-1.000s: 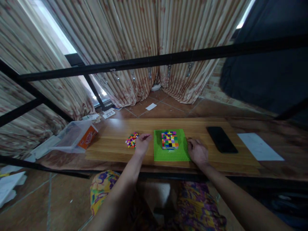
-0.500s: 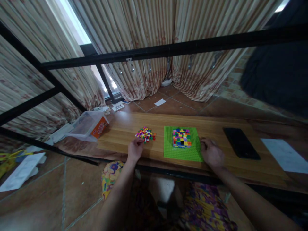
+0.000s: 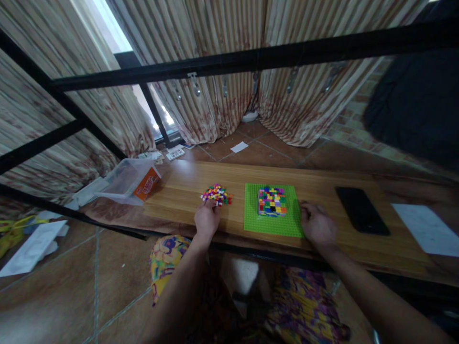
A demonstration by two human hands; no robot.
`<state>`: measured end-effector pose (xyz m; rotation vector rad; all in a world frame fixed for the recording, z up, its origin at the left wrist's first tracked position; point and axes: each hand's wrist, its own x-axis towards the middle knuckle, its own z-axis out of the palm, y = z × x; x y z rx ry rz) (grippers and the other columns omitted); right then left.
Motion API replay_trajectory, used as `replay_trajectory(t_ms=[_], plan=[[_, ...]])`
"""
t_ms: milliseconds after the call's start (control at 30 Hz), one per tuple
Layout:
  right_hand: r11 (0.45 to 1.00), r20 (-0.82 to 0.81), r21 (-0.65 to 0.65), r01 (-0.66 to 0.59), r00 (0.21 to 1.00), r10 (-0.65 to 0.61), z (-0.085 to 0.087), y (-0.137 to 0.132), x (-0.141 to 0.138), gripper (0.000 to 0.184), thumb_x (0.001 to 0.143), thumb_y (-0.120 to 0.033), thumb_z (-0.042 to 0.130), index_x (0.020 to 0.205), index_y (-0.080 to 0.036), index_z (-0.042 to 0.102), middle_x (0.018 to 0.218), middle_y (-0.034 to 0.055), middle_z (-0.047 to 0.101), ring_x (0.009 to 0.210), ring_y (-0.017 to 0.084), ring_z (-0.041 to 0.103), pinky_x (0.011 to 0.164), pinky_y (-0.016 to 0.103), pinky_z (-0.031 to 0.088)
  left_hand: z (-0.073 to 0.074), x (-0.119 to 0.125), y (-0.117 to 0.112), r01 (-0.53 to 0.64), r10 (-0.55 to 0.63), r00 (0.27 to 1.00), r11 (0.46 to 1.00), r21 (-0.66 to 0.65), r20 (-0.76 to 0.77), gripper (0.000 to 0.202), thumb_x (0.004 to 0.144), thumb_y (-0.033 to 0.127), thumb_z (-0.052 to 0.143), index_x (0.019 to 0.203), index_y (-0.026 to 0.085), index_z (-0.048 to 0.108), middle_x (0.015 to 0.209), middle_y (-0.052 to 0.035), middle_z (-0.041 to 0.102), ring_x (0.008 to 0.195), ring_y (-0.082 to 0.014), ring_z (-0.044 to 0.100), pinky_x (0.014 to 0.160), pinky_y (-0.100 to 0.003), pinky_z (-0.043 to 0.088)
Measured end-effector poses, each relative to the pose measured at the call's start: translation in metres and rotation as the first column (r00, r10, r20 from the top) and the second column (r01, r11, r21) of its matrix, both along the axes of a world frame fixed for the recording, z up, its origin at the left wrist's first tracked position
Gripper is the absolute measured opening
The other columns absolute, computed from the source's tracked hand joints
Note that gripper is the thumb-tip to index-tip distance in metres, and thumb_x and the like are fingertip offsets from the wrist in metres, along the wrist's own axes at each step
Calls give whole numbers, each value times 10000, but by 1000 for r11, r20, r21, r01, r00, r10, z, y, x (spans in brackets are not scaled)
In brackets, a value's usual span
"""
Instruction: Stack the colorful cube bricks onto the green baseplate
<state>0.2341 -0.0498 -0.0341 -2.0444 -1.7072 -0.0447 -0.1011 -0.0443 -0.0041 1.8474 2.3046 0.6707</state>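
A loose heap of small bricks (image 3: 216,194), with red, yellow, white and pink mixed, lies on the wooden tabletop (image 3: 179,191), just left of a square green baseplate (image 3: 272,223) and apart from it. The baseplate lies flat. On its far half stands a low, squarish block of many-coloured bricks (image 3: 272,199). A dark patch near the block's front edge may be a black brick or a gap.

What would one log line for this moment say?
left hand: at brick pile | right hand: at baseplate edge | block: on baseplate | phone: farther right
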Motion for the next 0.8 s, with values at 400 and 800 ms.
replay_trajectory(t_ms=[400,800], plan=[[1000,-19,2,14,1000,-14,1,1,-2,228,897,-243,477,965,-204,691,947,61,659,781,173,585,634,266,354,-5,-6,1,120,-157,966,976,184,206,285,826,115,450,1029,167,643,1083,-111,645,1010,-234,622,897,-368,501],[1000,-16,17,-3,1000,3,0,2,-2,214,890,-230,484,945,-210,691,900,54,655,765,171,584,652,267,371,-9,-5,5,134,-206,897,970,202,392,162,906,255,418,913,178,560,740,-33,630,650,-173,607,636,-289,477]])
